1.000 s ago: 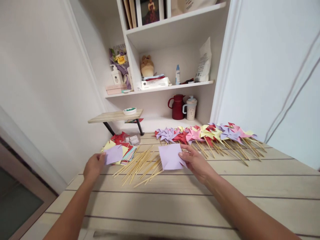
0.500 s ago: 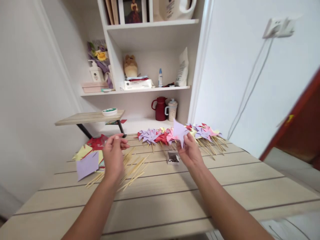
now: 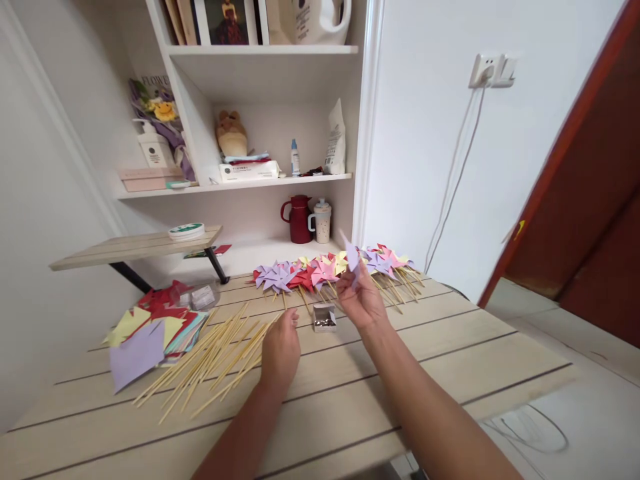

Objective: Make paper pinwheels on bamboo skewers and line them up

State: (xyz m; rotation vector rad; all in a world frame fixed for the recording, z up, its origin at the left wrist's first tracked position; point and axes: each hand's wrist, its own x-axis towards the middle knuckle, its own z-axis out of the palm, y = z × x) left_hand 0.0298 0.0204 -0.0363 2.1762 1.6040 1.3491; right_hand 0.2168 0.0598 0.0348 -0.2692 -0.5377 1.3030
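Observation:
A lilac paper pinwheel piece [image 3: 352, 259] is pinched in my right hand [image 3: 364, 299], raised above the table and seen nearly edge-on. My left hand [image 3: 282, 345] is closed, back toward me, by the right ends of a spread of thin wooden sticks [image 3: 215, 353]; whatever its fingertips hold, if anything, is hidden. Between my hands stands a small open box [image 3: 325, 319] with small dark shiny things inside. Behind it, finished paper pinwheels [image 3: 320, 270] on sticks lie in a row, in lilac, red, pink and yellow. Cut paper sheets [image 3: 137, 353] are piled at the left.
A small raised shelf [image 3: 135, 247] with a round white-and-green roll [image 3: 187, 231] stands at the back left. Beside the paper lies a clear plastic container [image 3: 203, 297]. A red jug [image 3: 300, 220] and a lidded cup [image 3: 323, 221] stand at the back.
My left hand has moved right and down, from above the sticks toward the small box, and its fingers have closed. My right hand has turned the lilac piece edge-on. The view has swung right.

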